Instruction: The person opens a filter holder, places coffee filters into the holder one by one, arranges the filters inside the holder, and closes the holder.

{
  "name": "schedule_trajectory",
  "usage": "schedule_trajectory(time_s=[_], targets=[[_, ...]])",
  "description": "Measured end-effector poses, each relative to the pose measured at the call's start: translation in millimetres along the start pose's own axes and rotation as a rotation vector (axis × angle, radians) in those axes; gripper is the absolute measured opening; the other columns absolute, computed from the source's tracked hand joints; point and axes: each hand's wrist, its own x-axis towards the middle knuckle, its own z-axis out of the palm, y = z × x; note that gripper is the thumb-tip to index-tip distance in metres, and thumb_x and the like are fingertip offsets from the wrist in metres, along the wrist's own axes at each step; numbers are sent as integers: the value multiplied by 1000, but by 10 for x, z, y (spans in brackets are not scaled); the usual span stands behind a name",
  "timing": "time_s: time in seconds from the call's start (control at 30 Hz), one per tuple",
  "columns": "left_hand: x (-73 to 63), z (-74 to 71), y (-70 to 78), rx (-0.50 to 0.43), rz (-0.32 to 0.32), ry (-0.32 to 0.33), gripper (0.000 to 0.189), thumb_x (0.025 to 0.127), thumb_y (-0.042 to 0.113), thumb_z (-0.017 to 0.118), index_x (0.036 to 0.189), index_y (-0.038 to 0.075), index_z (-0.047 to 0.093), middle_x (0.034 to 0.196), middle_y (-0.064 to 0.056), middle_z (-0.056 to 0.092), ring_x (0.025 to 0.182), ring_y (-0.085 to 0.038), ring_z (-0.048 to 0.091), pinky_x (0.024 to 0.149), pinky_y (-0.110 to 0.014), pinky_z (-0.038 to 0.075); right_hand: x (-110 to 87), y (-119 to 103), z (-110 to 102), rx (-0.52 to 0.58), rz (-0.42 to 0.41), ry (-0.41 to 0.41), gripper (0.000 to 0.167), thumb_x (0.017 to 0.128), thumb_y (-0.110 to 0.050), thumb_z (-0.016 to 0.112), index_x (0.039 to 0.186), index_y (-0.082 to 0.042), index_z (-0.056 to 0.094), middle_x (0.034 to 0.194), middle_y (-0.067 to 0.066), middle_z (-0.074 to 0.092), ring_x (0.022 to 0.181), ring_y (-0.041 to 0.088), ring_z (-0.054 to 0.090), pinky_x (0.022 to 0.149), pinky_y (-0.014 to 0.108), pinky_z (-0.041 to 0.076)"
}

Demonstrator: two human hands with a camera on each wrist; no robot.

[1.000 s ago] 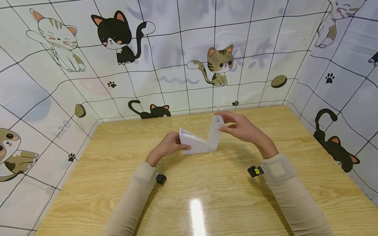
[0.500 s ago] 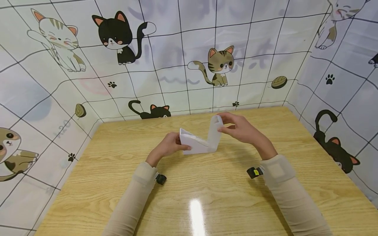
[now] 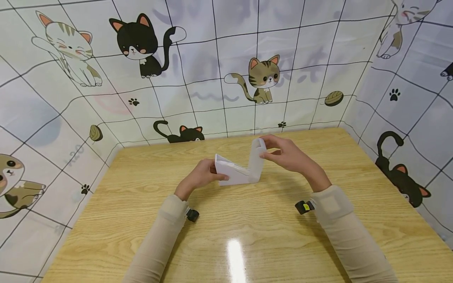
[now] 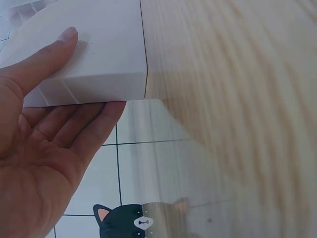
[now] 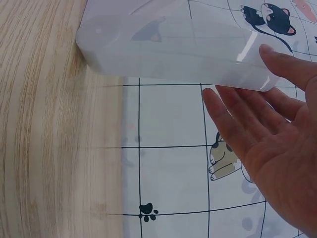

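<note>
A white plastic case (image 3: pixel 232 172) with a slanted open top stands on its edge near the middle of the table. Its translucent hinged lid (image 3: pixel 255 160) is swung up on the right side. My left hand (image 3: pixel 202 173) grips the case's left end, thumb on the near face and fingers behind; in the left wrist view the thumb presses the white wall (image 4: pixel 106 47). With thumb and fingers, my right hand (image 3: pixel 288 154) pinches the raised end of the lid. The clear lid wall (image 5: pixel 198 54) lies between them in the right wrist view. The case's inside is mostly hidden.
The wood-grain table (image 3: pixel 212 243) carries a bright glare streak near the front. Behind and at both sides hangs a white grid-patterned cloth (image 3: pixel 198 94) with printed cats. A small black wrist camera (image 3: pixel 192 215) sits at the left cuff, another camera (image 3: pixel 304 207) at the right.
The right hand and the lid end have shifted very slightly to the left. The left hand and the case stay in place.
</note>
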Motion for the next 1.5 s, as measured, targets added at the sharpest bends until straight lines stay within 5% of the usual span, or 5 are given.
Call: schedule_trajectory(time_s=[0.2, 0.5, 1.5], targets=[[7, -3, 4, 14, 0, -1, 36, 91, 5, 78, 125, -2, 68, 121, -21, 74, 103, -26, 76, 85, -34, 60, -2, -1, 12, 2, 15, -5, 49, 101, -17, 69, 147, -10, 53, 133, 14, 65, 125, 33, 62, 102, 57, 53], [148, 42, -346, 9, -3, 1, 41, 91, 7, 80, 130, 0, 67, 124, -20, 73, 103, -26, 75, 84, -34, 60, 0, -10, 29, 5, 27, -5, 50, 101, -18, 70, 147, -10, 53, 135, 14, 64, 126, 33, 62, 102, 57, 53], [155, 31, -395, 13, 31, 1, 39, 91, 14, 81, 127, 6, 68, 121, -14, 75, 101, -21, 75, 83, -32, 60, 20, -25, 61, 9, 27, -9, 49, 100, -18, 70, 146, -9, 54, 135, 14, 64, 127, 34, 61, 102, 57, 53]])
